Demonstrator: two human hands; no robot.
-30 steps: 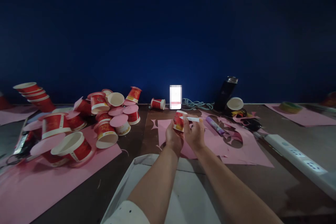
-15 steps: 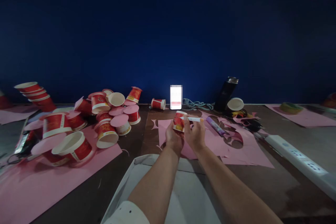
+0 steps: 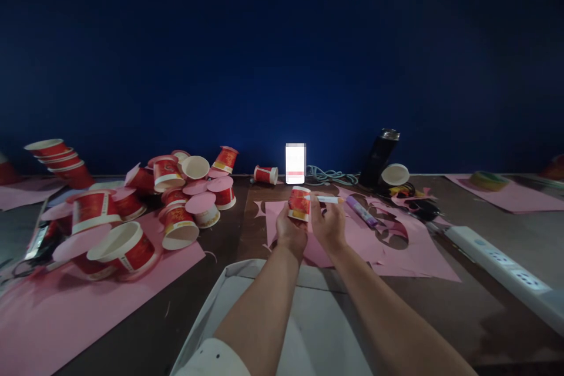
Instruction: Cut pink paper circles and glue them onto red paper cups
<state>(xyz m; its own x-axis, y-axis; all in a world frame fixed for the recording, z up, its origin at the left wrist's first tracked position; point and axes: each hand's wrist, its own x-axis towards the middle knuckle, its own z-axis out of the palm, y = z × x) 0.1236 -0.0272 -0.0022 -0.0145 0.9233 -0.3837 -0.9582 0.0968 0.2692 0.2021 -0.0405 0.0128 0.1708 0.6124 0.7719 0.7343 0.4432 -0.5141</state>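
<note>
A red paper cup point(image 3: 299, 203) with white edges is held in my left hand point(image 3: 291, 234), its fingers wrapped around the lower side. My right hand point(image 3: 328, 224) grips a white marker pen point(image 3: 328, 200) with an orange end pointing right; the pen's other end is at the cup's right side. Whether that tip touches the cup I cannot tell. Under both hands lies pink paper point(image 3: 321, 255) with round cut-outs. Just right of my right hand a purple glue stick point(image 3: 361, 212) rests on the paper.
Several red paper cups point(image 3: 132, 247), some with pink discs, crowd the left on pink paper point(image 3: 101, 311). A lit phone point(image 3: 295, 163) stands at the back beside a coiled cable point(image 3: 332, 176). A black flask point(image 3: 379, 157) leans behind. At right lies a white power strip point(image 3: 506, 270).
My left hand has shifted slightly left with the cup, which now shows more of its red side. My right hand still holds the pen and has barely moved.
</note>
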